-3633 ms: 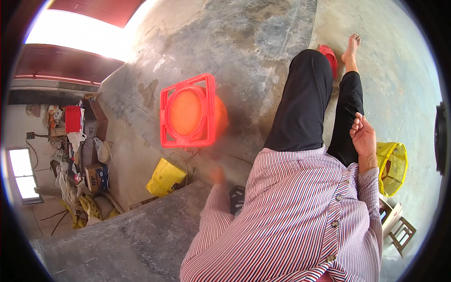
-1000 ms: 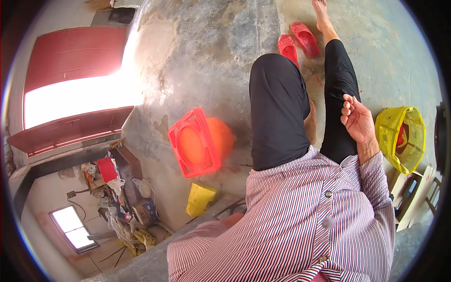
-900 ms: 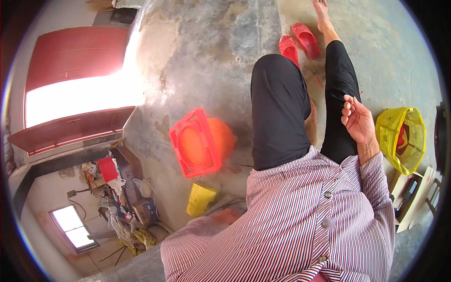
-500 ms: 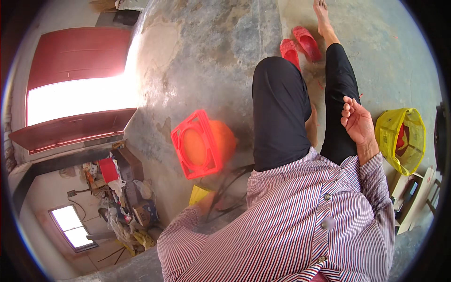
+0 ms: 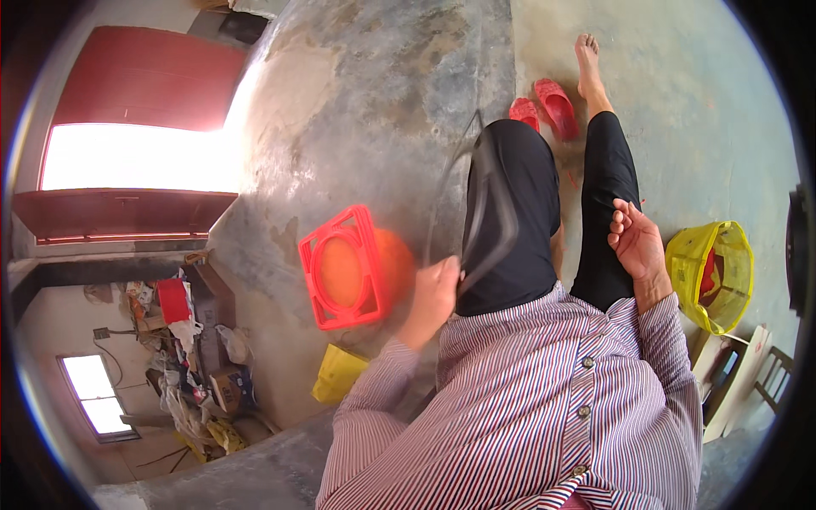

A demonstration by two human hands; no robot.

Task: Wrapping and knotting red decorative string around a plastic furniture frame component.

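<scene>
My left hand [image 5: 435, 297] is closed around thin dark looped straps [image 5: 501, 212], which rise over my left thigh and are smeared by motion. Their exact kind is unclear. Palm up, my right hand [image 5: 639, 251] rests by my right thigh, its fingers loosely curled, with nothing visible in it. Left of my left hand stands a red plastic square frame with a round ring [image 5: 344, 268], an orange rounded shape [image 5: 395, 263] showing behind it. Below that, a yellow object [image 5: 338, 374] lies beside my left forearm.
A yellow see-through basket [image 5: 710, 276] with something red inside stands at my right, next to a pale wooden box [image 5: 729, 374]. Red slippers [image 5: 557, 110] lie by my feet. Cluttered bags and boxes [image 5: 200, 357] line the left wall, below a red-framed doorway [image 5: 127, 208].
My left hand has moved up and right from beside the yellow object, lifting the dark straps over my left thigh. My right hand stays by my thigh.
</scene>
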